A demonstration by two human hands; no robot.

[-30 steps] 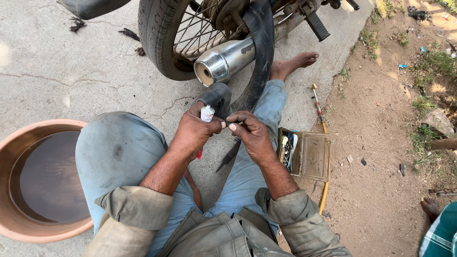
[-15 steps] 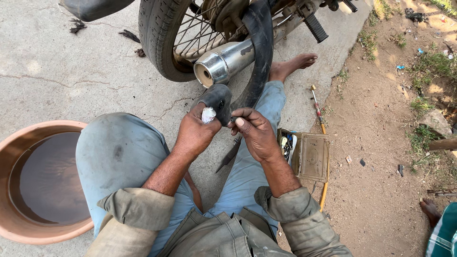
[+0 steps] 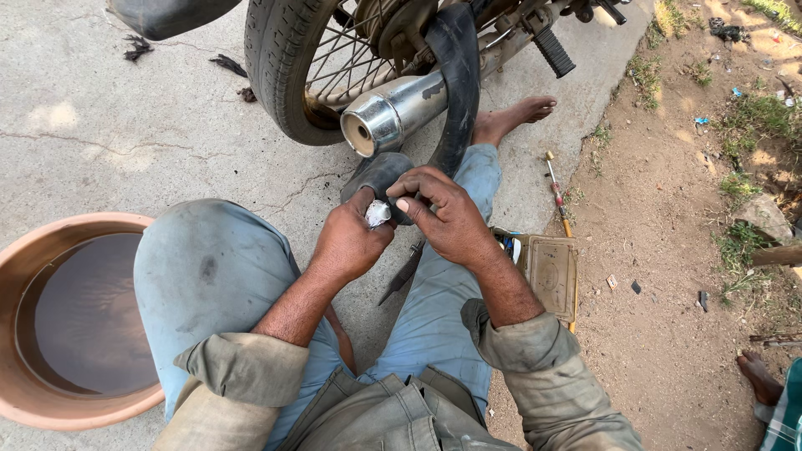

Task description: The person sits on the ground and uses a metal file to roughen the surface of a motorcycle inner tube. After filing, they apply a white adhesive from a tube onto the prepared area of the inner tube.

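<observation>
Now both hands (image 3: pixel 401 225) pinch black inner tube (image 3: pixel 455 92), running upward toward wheel (image 3: pixel 288 71).

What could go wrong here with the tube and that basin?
The left hand and right hand pinch the black tube over the knees, right by the exhaust pipe; a hot pipe might burn skin. The water basin touches the left knee, so a shift could slosh it.

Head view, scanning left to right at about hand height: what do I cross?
Basin of water → left knee in blue trousers → left hand → right hand → flat tan box → bare dirt with grass tufts.
</observation>
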